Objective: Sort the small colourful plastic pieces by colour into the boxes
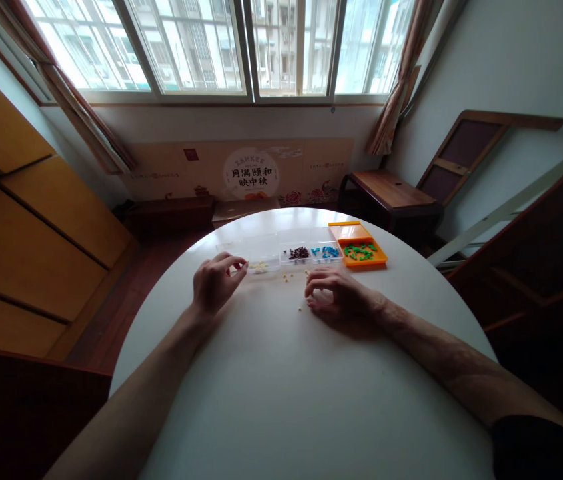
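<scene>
My left hand (217, 281) is at the left end of a row of clear plastic boxes, thumb and forefinger pinched at the box holding pale yellow pieces (260, 267). What the pinch holds is too small to make out. My right hand (332, 293) rests on the table with its fingers curled in towards the thumb, and anything inside them is hidden. Several small yellow pieces (286, 277) lie loose between the hands, and a single pale piece (300, 309) is just left of my right thumb.
Dark brown pieces (298, 253) and blue pieces (326, 252) fill the neighbouring clear compartments. An orange box (379, 260) with its lid raised holds green pieces (360, 252). All stand on a round white table (281, 400). A wooden chair (391, 190) is behind it, right.
</scene>
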The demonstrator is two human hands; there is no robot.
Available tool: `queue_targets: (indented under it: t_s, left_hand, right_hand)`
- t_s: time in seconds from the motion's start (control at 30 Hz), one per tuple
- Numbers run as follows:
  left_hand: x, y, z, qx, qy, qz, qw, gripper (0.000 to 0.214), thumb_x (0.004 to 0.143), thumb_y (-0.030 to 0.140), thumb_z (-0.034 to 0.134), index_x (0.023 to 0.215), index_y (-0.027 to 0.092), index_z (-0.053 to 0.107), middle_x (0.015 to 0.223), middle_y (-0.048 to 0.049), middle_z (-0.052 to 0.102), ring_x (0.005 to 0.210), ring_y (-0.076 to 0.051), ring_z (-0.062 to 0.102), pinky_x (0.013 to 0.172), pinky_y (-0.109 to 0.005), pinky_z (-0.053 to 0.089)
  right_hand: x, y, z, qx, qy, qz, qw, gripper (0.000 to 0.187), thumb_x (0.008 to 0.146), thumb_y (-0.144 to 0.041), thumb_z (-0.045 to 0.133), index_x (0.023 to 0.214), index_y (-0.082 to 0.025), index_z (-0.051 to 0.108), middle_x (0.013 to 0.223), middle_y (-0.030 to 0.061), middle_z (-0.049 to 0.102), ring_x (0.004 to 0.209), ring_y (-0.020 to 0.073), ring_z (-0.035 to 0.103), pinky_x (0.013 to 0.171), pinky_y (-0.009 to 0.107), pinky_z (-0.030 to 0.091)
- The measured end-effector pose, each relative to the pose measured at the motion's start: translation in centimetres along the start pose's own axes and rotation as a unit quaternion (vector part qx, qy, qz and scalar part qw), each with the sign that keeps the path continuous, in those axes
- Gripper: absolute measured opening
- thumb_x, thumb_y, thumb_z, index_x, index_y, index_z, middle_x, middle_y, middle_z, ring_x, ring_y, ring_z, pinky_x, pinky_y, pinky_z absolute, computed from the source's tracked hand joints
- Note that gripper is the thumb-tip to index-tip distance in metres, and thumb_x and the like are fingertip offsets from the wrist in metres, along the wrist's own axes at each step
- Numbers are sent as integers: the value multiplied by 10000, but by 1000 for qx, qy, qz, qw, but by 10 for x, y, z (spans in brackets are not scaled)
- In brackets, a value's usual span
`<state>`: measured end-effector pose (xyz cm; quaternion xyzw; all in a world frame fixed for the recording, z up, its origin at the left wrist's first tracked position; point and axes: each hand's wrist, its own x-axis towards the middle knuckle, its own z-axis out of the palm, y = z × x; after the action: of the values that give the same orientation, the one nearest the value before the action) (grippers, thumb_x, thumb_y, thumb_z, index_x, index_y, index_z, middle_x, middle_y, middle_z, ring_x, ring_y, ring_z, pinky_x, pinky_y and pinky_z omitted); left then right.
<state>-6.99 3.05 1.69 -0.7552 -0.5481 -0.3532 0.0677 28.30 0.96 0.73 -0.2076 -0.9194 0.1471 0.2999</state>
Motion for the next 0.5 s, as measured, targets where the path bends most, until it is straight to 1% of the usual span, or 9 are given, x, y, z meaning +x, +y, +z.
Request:
queue_targets:
  t_s: [0.07, 0.13, 0.23, 0.3, 0.4, 0.5]
  left_hand:
    - [1, -8, -2, 5, 3, -34, 999, 164, 989, 362, 723, 941, 257, 840, 965, -6, 801, 676, -161, 630, 685, -309, 464]
    - [2, -14, -3, 8, 3, -59, 998, 154, 981, 360, 726, 957, 260, 841, 983, -1, 804, 689, -165, 640, 656, -305, 446]
    - [2, -17, -3, 8, 4, -76, 997, 150, 972, 360, 731, 957, 260, 842, 985, 2, 803, 691, -165, 638, 653, -305, 442]
    - [2, -15, -2, 0, 0, -70, 998, 162, 978, 369, 725, 954, 260, 842, 981, 0, 801, 686, -162, 634, 658, -302, 442]
    - [1, -9, 1, -15, -12, -50, 999, 181, 987, 380, 714, 953, 258, 844, 972, -6, 798, 679, -158, 631, 655, -298, 439]
    - [-1, -2, 4, -25, -25, -27, 999, 177, 990, 366, 711, 953, 259, 847, 967, -6, 798, 675, -154, 629, 665, -296, 444]
  right_hand:
    - [-2, 3, 2, 16, -4, 9, 1000, 22, 985, -275, 748, 978, -262, 765, 995, 46, 761, 880, 195, 709, 838, 326, 595]
    - [-3, 6, 4, 28, -3, 19, 999, 48, 998, -266, 739, 960, -261, 767, 992, 40, 760, 871, 185, 716, 827, 311, 594]
    - [-4, 7, 5, 33, -2, 26, 999, 53, 1003, -270, 751, 958, -255, 775, 992, 38, 760, 874, 179, 722, 831, 301, 593]
    - [-4, 6, 5, 31, -3, 29, 999, 39, 1005, -266, 751, 993, -254, 786, 1011, 42, 763, 876, 177, 722, 837, 299, 593]
    - [-3, 4, 5, 30, 0, 30, 999, 70, 1016, -258, 736, 1039, -257, 802, 1035, 50, 768, 859, 170, 717, 826, 292, 590]
    - [-3, 3, 5, 36, -4, 27, 999, 97, 1028, -251, 719, 1027, -264, 815, 1047, 50, 766, 851, 161, 714, 807, 279, 581]
